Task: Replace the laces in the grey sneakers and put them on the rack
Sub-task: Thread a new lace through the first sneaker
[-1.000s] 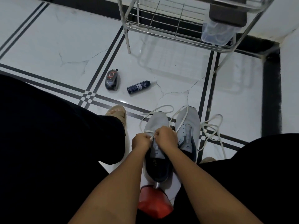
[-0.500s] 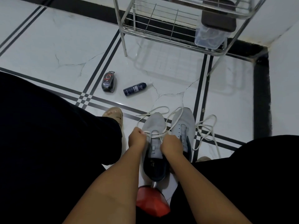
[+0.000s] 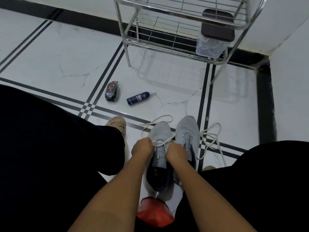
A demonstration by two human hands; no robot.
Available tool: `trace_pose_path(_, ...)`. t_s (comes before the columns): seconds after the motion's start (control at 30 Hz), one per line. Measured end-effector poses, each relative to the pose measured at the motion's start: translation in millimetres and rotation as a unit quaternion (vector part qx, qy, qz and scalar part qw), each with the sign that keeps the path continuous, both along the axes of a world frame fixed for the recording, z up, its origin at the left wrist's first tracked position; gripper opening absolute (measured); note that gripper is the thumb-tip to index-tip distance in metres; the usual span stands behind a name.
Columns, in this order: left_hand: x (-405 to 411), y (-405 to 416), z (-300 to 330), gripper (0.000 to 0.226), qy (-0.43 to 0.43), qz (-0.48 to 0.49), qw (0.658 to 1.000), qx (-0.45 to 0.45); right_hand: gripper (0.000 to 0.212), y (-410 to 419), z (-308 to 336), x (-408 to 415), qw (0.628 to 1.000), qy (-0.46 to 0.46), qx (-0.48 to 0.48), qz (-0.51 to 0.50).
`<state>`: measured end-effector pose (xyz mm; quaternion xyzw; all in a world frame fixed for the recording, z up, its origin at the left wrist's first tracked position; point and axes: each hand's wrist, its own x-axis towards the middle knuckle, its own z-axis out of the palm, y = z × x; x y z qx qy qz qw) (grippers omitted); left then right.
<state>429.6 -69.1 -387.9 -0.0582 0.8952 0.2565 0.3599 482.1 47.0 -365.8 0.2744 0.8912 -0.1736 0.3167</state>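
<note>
Two grey sneakers stand side by side on the tiled floor between my knees. On the left sneaker (image 3: 159, 133) a white lace (image 3: 161, 142) crosses the lowest eyelets, its loose ends trailing past the toe. My left hand (image 3: 143, 149) pinches the lace at the shoe's left side. At the right side my right hand (image 3: 176, 154) grips the other strand. The right sneaker (image 3: 187, 129) has no lace in its eyelets. A second white lace (image 3: 209, 139) lies in loops on the floor to its right. The metal wire rack (image 3: 177, 27) stands ahead by the wall.
A dark shoe-polish sponge (image 3: 112, 92) and a dark spray bottle (image 3: 138, 97) lie on the floor ahead left. A clear tub with a brown lid (image 3: 213, 42) sits on the rack's lower shelf. A red object (image 3: 154, 213) lies below the sneakers. My sandalled foot (image 3: 117, 123) is at left.
My hands have drawn apart from the middle of the left sneaker to its two sides, pulling the lace across the eyelets. The camera has tipped slightly upward.
</note>
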Motion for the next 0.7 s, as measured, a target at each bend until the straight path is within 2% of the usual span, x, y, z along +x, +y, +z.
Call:
trace_pose_path(0.07, 5, 1, -15, 0.029, -0.002, 0.059, 0.998, 0.014, 0.026, 1, -1, 1, 1.0, 0.0, -0.002, -0.005)
trace_pose_path(0.13, -8, -1, -15, 0.031, 0.002, 0.219, 0.974, 0.065, 0.025, 2, -1, 2, 1.0, -0.002, -0.013, -0.025)
trace_pose_path(0.17, -23, -7, -16, 0.035, 0.002, 0.372, 0.92, 0.126, 0.025, 3, -1, 2, 0.999, -0.005, -0.017, -0.035)
trace_pose_path(0.2, -40, -17, -12, 0.04, 0.0, 0.501, 0.84, 0.205, 0.024, 4, 0, 1, 0.999, -0.009, -0.021, -0.044)
trace_pose_path(0.23, -56, -26, -11, 0.043, 0.022, 0.584, 0.779, 0.226, 0.023, 5, 0, 1, 0.998, -0.014, -0.024, -0.051)
trace_pose_path(0.27, -66, -40, -12, 0.045, 0.026, 0.632, 0.742, 0.224, 0.023, 5, 0, 0, 0.998, -0.017, -0.027, -0.057)
trace_pose_path(0.3, -73, -48, -11, 0.043, 0.052, 0.586, 0.797, 0.133, 0.023, 5, 0, -1, 0.998, -0.02, -0.027, -0.059)
trace_pose_path(0.33, -78, -47, -7, 0.04, 0.082, 0.496, 0.863, 0.051, 0.023, 5, 0, -1, 0.998, -0.02, -0.026, -0.058)
trace_pose_path(0.37, -79, -44, -7, 0.038, 0.111, 0.342, 0.933, -0.035, 0.023, 5, 0, -2, 0.998, -0.018, -0.022, -0.055)
trace_pose_path(0.4, -70, -33, -3, 0.037, 0.104, 0.184, 0.976, -0.05, 0.023, 4, 0, -2, 0.998, -0.017, -0.018, -0.053)
trace_pose_path(0.43, -56, -21, 0, 0.039, 0.065, 0.051, 0.995, -0.047, 0.024, 4, -1, -3, 0.998, -0.015, -0.014, -0.051)
trace_pose_path(0.47, -40, -12, -4, 0.041, 0.014, -0.04, 0.998, -0.046, 0.024, 4, -1, -3, 0.999, -0.016, -0.012, -0.051)
trace_pose_path(0.5, -24, -5, -8, 0.042, -0.016, -0.091, 0.994, -0.056, 0.024, 4, -1, -3, 0.999, -0.015, -0.009, -0.049)
trace_pose_path(0.57, -5, -4, -20, 0.038, -0.045, -0.101, 0.992, -0.062, 0.024, 4, -1, -2, 0.999, -0.013, -0.006, -0.048)
trace_pose_path(0.7, -10, -13, -22, 0.036, -0.05, -0.037, 0.994, -0.093, 0.024, 5, -3, -1, 0.998, -0.019, -0.008, -0.053)
